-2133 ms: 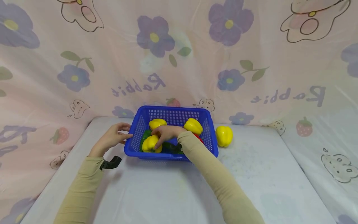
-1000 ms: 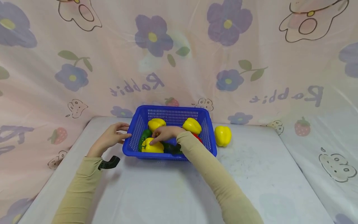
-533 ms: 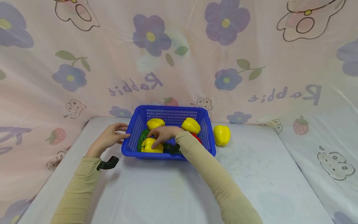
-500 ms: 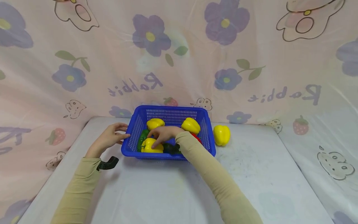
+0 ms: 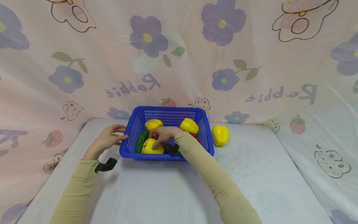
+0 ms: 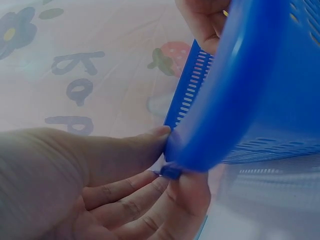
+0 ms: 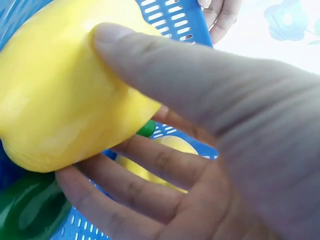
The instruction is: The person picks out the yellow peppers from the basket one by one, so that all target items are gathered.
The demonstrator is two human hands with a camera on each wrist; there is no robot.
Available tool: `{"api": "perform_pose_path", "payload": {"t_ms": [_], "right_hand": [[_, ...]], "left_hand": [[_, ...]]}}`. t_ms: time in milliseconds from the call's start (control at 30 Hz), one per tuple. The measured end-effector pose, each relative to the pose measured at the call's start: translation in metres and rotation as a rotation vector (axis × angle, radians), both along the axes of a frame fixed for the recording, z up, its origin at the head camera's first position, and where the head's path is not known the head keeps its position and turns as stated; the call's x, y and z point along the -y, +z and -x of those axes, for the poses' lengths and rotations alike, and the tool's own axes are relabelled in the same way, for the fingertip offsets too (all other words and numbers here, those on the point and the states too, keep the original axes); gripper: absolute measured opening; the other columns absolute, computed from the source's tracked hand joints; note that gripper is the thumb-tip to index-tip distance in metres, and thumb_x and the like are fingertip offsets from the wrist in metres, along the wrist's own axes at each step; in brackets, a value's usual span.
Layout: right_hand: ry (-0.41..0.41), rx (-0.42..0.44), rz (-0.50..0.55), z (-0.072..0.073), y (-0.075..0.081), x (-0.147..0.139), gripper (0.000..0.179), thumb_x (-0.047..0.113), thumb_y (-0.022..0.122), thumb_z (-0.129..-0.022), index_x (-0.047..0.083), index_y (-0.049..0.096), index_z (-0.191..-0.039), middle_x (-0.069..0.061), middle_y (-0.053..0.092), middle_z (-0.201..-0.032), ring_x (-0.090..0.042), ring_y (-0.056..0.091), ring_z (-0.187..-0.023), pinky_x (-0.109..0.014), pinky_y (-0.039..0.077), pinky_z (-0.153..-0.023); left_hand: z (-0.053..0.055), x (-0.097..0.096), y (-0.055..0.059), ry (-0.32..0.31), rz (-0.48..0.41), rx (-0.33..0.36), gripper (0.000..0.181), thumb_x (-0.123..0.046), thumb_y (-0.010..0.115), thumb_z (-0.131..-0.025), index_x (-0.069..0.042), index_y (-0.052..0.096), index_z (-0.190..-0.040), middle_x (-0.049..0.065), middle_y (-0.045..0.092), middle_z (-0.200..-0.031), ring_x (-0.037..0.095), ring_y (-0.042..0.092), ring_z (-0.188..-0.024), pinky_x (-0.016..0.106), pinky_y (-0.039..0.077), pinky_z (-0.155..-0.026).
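Just inside the front edge of the blue basket (image 5: 170, 115), a yellow pepper (image 5: 149, 148) is gripped between thumb and fingers of the right hand (image 5: 165, 133). The left edge is pinched by the left hand (image 5: 107, 139). Outside, a loose pepper (image 5: 220, 135) seems left to be done. Room is seen between the back-left pepper (image 5: 153, 124) and back-right pepper (image 5: 189, 126), maybe finished.

We see a deep blue basket (image 5: 167, 109) patterned with rows of slots, and glossy yellow on the front pepper (image 5: 149, 147), back-left pepper (image 5: 153, 123), back-right pepper (image 5: 189, 126) and outside pepper (image 5: 220, 135) alike. A long vegetable (image 5: 141, 142) is green; a sliver of another (image 5: 195, 137) shows red. The worktop (image 5: 156, 189) is greyish white, faintly speckled. We note plain beige sleeves (image 5: 74, 196), a black strap (image 5: 106, 165) and pale pink cloth (image 5: 190, 90) — printed with purple-blue flowers (image 5: 156, 39), green leaves (image 5: 179, 51), red strawberries (image 5: 297, 125) and lavender lettering (image 5: 308, 94).
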State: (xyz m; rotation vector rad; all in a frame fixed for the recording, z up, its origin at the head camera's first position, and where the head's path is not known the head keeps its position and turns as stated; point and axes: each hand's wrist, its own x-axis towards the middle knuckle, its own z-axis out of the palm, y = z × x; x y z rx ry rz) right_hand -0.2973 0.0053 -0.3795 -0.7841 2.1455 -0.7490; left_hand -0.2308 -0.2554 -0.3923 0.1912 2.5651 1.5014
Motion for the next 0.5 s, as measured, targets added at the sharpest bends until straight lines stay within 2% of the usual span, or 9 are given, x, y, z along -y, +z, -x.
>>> {"api": "perform_pose_path", "payload": {"t_ms": [267, 500], "right_hand": [[0.012, -0.013, 0.005, -0.0010, -0.0001, -0.0005, 0.042, 0.017, 0.076, -0.083, 0.011, 0.055, -0.120, -0.007, 0.058, -0.111, -0.018, 0.058, -0.097, -0.031, 0.055, -0.079], [0.001, -0.044, 0.018, 0.0006, 0.0007, -0.0055, 0.047, 0.019, 0.077, -0.083, 0.011, 0.056, -0.123, -0.008, 0.057, -0.114, -0.018, 0.057, -0.099, -0.029, 0.055, -0.079]], "left_hand": [[-0.0005, 0.0006, -0.0007, -0.004, -0.016, 0.014, 0.056, -0.012, 0.062, -0.094, 0.010, 0.035, -0.138, 0.033, 0.044, -0.131, 0.032, 0.064, -0.096, 0.037, 0.057, -0.073], [0.0005, 0.0000, -0.0003, -0.009, -0.017, 0.010, 0.056, -0.012, 0.062, -0.094, 0.011, 0.035, -0.138, 0.033, 0.045, -0.130, 0.031, 0.064, -0.094, 0.037, 0.057, -0.073]]}}
